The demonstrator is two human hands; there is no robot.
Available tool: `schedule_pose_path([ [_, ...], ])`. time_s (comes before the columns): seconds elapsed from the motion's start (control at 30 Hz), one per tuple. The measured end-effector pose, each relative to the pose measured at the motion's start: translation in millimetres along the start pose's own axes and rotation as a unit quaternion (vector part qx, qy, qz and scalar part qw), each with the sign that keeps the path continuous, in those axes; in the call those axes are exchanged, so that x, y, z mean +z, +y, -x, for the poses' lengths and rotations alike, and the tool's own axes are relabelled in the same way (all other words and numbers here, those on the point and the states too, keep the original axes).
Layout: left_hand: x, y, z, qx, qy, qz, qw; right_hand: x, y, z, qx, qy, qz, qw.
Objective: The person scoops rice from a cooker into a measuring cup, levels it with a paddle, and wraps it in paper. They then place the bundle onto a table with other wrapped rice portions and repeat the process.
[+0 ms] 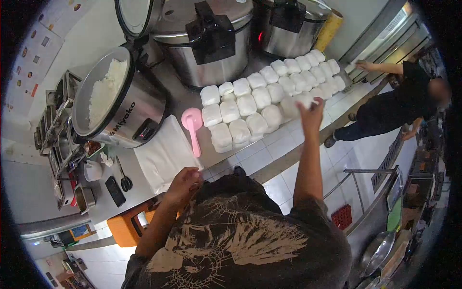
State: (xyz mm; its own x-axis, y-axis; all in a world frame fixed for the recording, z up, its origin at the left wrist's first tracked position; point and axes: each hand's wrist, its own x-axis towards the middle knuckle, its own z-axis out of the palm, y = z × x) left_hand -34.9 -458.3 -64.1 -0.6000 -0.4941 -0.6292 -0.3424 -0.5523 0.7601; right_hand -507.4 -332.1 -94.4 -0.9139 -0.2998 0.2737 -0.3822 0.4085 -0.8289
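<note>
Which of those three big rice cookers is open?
The Miyako cooker, on the left of the picture: its lid stands up and you can see white rice inside. The middle cooker and the right cooker are shut.

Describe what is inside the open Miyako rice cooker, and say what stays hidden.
Inside the Miyako rice cooker, white rice is heaped to one side, leaving some grey inner wall bare. Whatever lies beneath the rice is covered.

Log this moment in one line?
Left hand: beside white sheets; right hand: beside white bundles, grip unclear; pink scoop: on counter; Miyako cooker: open
</note>
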Motion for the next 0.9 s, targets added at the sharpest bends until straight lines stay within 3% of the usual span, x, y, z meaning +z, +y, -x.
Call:
schedule_pose_path([
  [0.07, 0.0, -9.5, 2.3, -0.025, 0.020, 0.021, 0.999, 12.0, 60.3, -46.6, 0.027, -0.007, 0.008, 1.000],
  [0.17, 1.3, -18.3, 0.2, -0.048, 0.048, 0.046, 0.997, 30.9, 77.6, -63.6, 0.001, -0.097, -0.005, 0.995],
  [0.3, 8.5, -21.4, 7.2, -0.044, 0.091, 0.092, 0.991, 55.3, 86.1, -62.3, -0.001, -0.120, -0.011, 0.993],
  [0.43, 10.2, -38.2, 3.3, -0.052, 0.122, 0.136, 0.982, 79.4, 73.9, -49.0, -0.038, -0.049, 0.247, 0.967],
  [0.53, 9.9, -50.8, -4.0, -0.025, 0.099, 0.145, 0.984, 79.5, 69.9, -49.0, -0.027, -0.012, 0.215, 0.976],
  [0.63, 7.2, -51.1, -1.2, 0.010, 0.083, 0.164, 0.983, 70.5, 106.5, -51.2, -0.081, 0.069, 0.129, 0.986],
  [0.7, 4.3, -47.6, 3.8, 0.005, 0.123, 0.163, 0.979, 48.1, 77.9, -23.5, -0.096, 0.136, 0.124, 0.978],
  [0.77, -2.3, -33.9, 12.5, 0.040, 0.177, 0.127, 0.975, 37.9, 37.2, 9.5, -0.197, 0.175, 0.172, 0.949],
  [0.87, -36.7, -9.7, 33.0, 0.149, 0.301, -0.001, 0.942, 66.2, -35.8, 63.1, -0.197, -0.015, -0.023, 0.980],
  [0.9, -40.8, 21.8, 46.4, 0.109, 0.377, -0.027, 0.920, 80.8, -58.4, 80.1, -0.167, -0.180, -0.075, 0.966],
])
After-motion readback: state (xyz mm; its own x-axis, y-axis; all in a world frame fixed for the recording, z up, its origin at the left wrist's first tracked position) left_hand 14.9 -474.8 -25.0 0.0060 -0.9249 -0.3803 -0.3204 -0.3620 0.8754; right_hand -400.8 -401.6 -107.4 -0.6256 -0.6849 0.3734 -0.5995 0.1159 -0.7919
